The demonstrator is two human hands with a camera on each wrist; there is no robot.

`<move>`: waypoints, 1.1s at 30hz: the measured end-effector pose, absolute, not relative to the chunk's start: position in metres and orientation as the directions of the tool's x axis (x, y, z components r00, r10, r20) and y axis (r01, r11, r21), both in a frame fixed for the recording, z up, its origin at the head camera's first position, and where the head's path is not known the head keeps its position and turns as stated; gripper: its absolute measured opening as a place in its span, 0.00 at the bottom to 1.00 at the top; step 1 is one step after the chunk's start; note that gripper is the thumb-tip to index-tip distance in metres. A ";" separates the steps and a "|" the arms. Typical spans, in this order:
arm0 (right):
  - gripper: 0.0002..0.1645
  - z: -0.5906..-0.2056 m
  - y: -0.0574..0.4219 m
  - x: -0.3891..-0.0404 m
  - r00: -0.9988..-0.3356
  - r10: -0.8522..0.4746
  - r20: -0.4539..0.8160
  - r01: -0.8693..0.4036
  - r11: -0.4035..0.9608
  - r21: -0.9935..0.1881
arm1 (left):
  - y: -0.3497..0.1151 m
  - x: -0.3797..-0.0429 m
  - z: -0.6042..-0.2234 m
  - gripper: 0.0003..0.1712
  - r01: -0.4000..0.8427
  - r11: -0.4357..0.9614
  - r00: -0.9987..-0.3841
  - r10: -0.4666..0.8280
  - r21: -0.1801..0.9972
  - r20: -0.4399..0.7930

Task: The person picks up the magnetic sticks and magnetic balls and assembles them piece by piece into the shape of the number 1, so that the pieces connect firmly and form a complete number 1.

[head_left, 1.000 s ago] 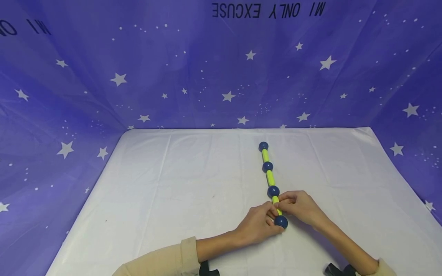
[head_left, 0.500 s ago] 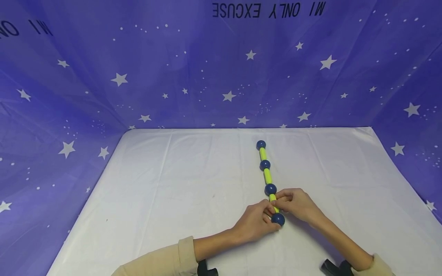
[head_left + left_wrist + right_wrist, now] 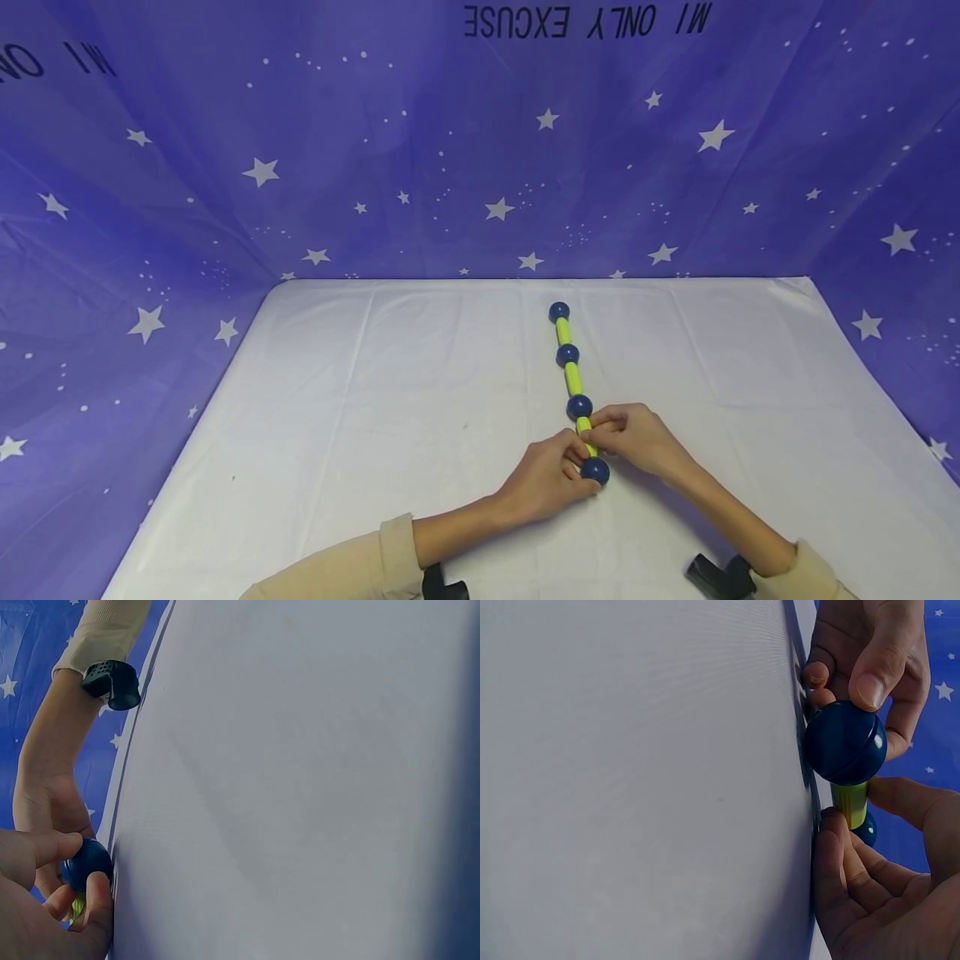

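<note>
A straight chain of dark blue balls joined by yellow-green rods lies on the white table, running away from me in the head view. My left hand point(image 3: 546, 482) grips the nearest blue ball point(image 3: 596, 472), thumb on its near side and fingers round its left. The right hand point(image 3: 637, 437) pinches the nearest yellow-green rod point(image 3: 585, 427) from the right, just beyond that ball. Close up in the right wrist view, the ball point(image 3: 846, 742) sits against the end of the rod point(image 3: 849, 804). Farther up the chain are a middle ball point(image 3: 567, 355) and the far end ball point(image 3: 559, 312).
The white cloth-covered table point(image 3: 390, 375) is enclosed by purple-blue star-printed curtains point(image 3: 420, 150). Black devices point(image 3: 720, 577) are worn at both wrists, near the table's front. Beige sleeves point(image 3: 337, 562) cover the forearms.
The whole chain has slid slightly to the left and away from me, with both hands moving along with it. Their grips look the same.
</note>
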State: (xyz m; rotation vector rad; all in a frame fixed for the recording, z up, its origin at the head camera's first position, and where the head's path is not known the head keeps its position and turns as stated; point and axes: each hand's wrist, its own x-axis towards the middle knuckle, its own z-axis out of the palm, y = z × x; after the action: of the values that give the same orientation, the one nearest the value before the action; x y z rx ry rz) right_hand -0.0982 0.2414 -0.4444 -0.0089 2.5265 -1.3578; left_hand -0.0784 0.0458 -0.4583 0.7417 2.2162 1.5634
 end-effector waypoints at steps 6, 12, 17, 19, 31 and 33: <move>0.15 -0.445 0.236 -0.102 -0.962 -0.130 -0.242 0.128 0.567 -0.814 | 0.042 -0.081 -0.458 0.18 0.192 0.262 -0.823 0.568 0.946 0.009; 0.14 -0.444 0.231 -0.106 -0.959 -0.139 -0.246 0.125 0.572 -0.811 | 0.037 -0.083 -0.458 0.17 0.168 0.261 -0.831 0.557 0.951 -0.006; 0.14 -0.443 0.227 -0.109 -0.958 -0.152 -0.242 0.118 0.559 -0.821 | 0.033 -0.084 -0.457 0.17 0.152 0.260 -0.839 0.544 0.954 -0.014; 0.14 -0.442 0.225 -0.109 -0.959 -0.154 -0.239 0.116 0.554 -0.824 | 0.031 -0.085 -0.457 0.17 0.148 0.263 -0.843 0.538 0.953 -0.018; 0.15 -0.443 0.215 -0.116 -0.959 -0.148 -0.241 0.117 0.567 -0.815 | 0.023 -0.089 -0.459 0.17 0.171 0.280 -0.856 0.517 0.945 0.002; 0.15 -0.444 0.213 -0.117 -0.960 -0.146 -0.241 0.117 0.569 -0.814 | 0.021 -0.090 -0.459 0.17 0.173 0.283 -0.858 0.514 0.943 0.002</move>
State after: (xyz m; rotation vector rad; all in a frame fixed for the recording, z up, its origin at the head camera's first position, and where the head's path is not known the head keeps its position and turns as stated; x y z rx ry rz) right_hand -0.1174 0.2131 -0.4437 -0.0241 2.5229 -1.3396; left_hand -0.0899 0.0212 -0.4594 0.6265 2.2543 1.5985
